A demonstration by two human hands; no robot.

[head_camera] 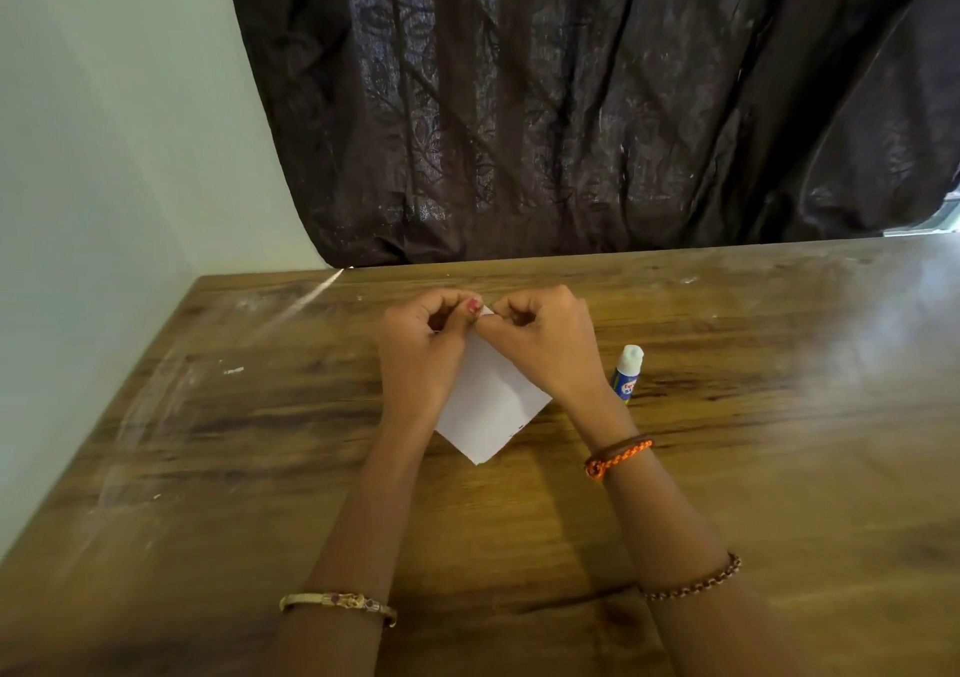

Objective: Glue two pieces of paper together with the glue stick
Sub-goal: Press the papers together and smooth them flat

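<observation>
gold bangle (337, 604) left; orange braided band (618, 457) (plus beaded bracelet (696, 582)) right.

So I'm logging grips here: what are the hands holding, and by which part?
Both the left hand and right hand pinch the white paper at its far corner. The glue stick stands unheld.
</observation>
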